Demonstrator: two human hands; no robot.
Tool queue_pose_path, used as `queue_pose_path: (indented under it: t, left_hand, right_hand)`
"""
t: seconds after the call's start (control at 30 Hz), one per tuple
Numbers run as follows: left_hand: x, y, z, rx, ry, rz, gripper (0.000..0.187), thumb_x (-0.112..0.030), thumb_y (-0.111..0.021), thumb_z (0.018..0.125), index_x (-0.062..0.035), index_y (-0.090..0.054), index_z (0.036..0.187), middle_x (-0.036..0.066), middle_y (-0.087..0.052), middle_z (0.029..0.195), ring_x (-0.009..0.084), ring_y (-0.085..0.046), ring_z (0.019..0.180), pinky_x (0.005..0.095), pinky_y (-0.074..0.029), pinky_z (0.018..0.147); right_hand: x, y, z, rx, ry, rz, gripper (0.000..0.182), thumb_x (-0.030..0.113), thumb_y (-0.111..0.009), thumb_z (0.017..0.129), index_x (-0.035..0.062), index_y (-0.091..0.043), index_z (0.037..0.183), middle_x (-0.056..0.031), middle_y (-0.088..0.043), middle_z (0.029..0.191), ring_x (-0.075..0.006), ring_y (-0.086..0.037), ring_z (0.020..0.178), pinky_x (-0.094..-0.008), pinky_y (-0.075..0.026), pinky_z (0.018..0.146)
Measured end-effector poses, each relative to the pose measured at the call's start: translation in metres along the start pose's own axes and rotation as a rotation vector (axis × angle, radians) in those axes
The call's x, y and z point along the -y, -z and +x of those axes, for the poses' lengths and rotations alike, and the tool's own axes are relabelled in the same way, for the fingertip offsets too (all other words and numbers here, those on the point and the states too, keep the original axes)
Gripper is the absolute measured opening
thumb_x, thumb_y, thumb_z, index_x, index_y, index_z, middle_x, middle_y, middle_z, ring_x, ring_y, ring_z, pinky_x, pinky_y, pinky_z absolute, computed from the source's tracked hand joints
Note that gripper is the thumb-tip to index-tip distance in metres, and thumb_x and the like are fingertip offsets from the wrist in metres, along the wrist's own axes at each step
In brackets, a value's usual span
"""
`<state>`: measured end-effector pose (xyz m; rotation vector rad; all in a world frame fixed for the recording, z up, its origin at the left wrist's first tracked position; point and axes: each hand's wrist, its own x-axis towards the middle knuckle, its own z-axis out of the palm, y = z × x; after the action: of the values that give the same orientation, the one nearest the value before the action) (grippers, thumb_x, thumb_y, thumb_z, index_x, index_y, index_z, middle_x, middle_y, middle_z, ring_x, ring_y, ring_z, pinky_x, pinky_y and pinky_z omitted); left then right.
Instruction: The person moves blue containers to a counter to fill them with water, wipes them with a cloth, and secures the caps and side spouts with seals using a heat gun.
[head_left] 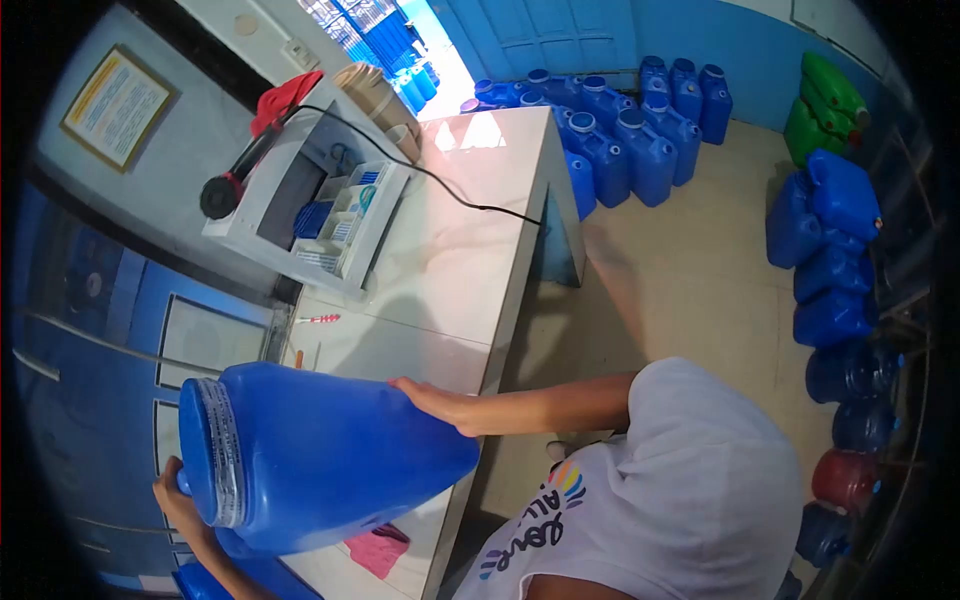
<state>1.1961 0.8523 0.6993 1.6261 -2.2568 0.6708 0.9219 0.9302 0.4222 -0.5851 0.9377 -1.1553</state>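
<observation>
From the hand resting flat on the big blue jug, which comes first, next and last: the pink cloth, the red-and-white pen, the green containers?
Measured from the right hand in the head view:
1. Red-and-white pen, on the counter above-left of the hand.
2. Pink cloth, on the counter edge below the jug; close to the pen's distance, so hard to rank.
3. Green containers, far corner.

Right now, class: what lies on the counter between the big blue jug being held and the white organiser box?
Head view: between blue jug and white organiser box, a red-and-white pen-like item lies on otherwise bare counter.

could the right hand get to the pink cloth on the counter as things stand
Probably not right away. The right hand is pressed flat on the blue jug, which the left hand grips at the neck, and the jug's body hangs over the pink cloth, blocking a straight reach.
</observation>
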Motion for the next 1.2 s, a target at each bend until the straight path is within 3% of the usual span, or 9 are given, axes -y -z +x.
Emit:
queue_pose_path:
  t: [0.17,0.3,0.37,0.57,0.7,0.8,0.9,0.97,1.2]
  left_hand:
    - [-0.088,0.038,-0.050,-0.283,-0.163,0.026,0.033,-0.021,-0.067,0.062,-0.0017,-0.063,0.089,0.014,-0.050,0.060,0.0326,-0.054,0.071,0.0348,-0.041,0.070]
    - [-0.202,0.115,-0.045,0.479,-0.237,-0.243,0.035,-0.019,-0.070,0.060,-0.0006,-0.064,0.090,0.015,-0.061,0.067,0.0332,-0.060,0.071,0.0384,-0.046,0.068]
    - [-0.248,0.132,-0.043,1.065,-0.371,-0.423,0.022,-0.016,-0.075,0.060,-0.0012,-0.067,0.073,0.005,-0.057,0.052,0.0148,-0.052,0.043,0.0272,-0.043,0.047]
    - [-0.397,0.111,-0.044,1.872,-0.116,-0.245,0.026,-0.014,-0.076,0.066,-0.0016,-0.061,0.083,0.000,-0.055,0.055,0.0084,-0.051,0.045,0.0226,-0.042,0.045]
    - [-0.428,0.009,-0.122,1.761,-0.246,-0.289,0.058,-0.013,-0.073,0.068,-0.0001,-0.047,0.118,0.003,-0.058,0.069,0.0084,-0.054,0.056,0.0231,-0.046,0.051]
    - [-0.454,-0.111,-0.196,1.824,-0.315,-0.491,0.027,-0.019,-0.068,0.065,0.0030,-0.061,0.079,0.008,-0.059,0.061,0.0160,-0.054,0.052,0.0313,-0.043,0.049]
    - [-0.479,-0.224,-0.298,1.559,-0.718,-0.666,0.039,-0.028,-0.067,0.062,0.0046,-0.061,0.083,0.022,-0.062,0.075,0.0261,-0.060,0.067,0.0378,-0.047,0.065]
    - [-0.503,-0.266,-0.347,1.570,-0.668,-0.797,0.040,-0.030,-0.063,0.062,0.0046,-0.062,0.081,0.024,-0.061,0.074,0.0322,-0.062,0.070,0.0407,-0.047,0.064]
    - [-0.554,-0.421,-0.450,1.821,-0.446,-0.819,0.029,-0.027,-0.060,0.064,0.0007,-0.063,0.073,0.018,-0.061,0.065,0.0281,-0.059,0.053,0.0379,-0.047,0.053]
  right_hand:
    - [0.030,0.061,-0.047,0.008,-0.093,0.129,0.061,0.051,-0.035,0.087,-0.0016,-0.046,0.117,-0.0166,-0.054,0.110,-0.0249,-0.053,0.098,-0.0352,-0.042,0.086]
    - [0.014,0.123,-0.083,-0.083,0.036,0.318,0.044,0.042,-0.039,0.090,0.0038,-0.058,0.100,-0.0079,-0.060,0.089,-0.0150,-0.058,0.077,-0.0271,-0.048,0.071]
    - [0.005,0.161,-0.110,-0.043,0.081,0.373,0.042,0.041,-0.040,0.090,0.0046,-0.058,0.099,-0.0063,-0.060,0.088,-0.0138,-0.058,0.077,-0.0260,-0.048,0.071]
    - [-0.037,0.274,-0.200,-0.012,0.115,0.654,0.038,0.039,-0.043,0.090,0.0069,-0.059,0.101,-0.0031,-0.061,0.090,-0.0126,-0.057,0.079,-0.0258,-0.047,0.074]
    - [-0.088,0.373,-0.239,-0.276,0.176,0.221,0.043,0.041,-0.043,0.089,0.0056,-0.059,0.106,-0.0069,-0.061,0.098,-0.0151,-0.056,0.085,-0.0285,-0.045,0.080]
    - [-0.141,0.439,-0.254,-0.649,0.023,-0.088,0.045,0.040,-0.041,0.089,0.0032,-0.058,0.108,-0.0109,-0.058,0.107,-0.0194,-0.053,0.097,-0.0338,-0.040,0.088]
    - [-0.233,0.534,-0.222,-0.592,-0.107,0.003,0.048,0.039,-0.037,0.089,0.0016,-0.056,0.112,-0.0123,-0.057,0.106,-0.0235,-0.051,0.100,-0.0360,-0.038,0.091]
    - [-0.328,0.606,-0.187,-0.737,-0.058,-0.181,0.052,0.041,-0.034,0.090,0.0027,-0.049,0.122,-0.0134,-0.052,0.117,-0.0244,-0.048,0.106,-0.0360,-0.036,0.093]
    - [-0.293,0.586,-0.205,-0.780,-0.355,-0.101,0.056,0.040,-0.040,0.090,0.0080,-0.031,0.136,-0.0092,-0.028,0.140,-0.0227,-0.030,0.126,-0.0364,-0.027,0.102]
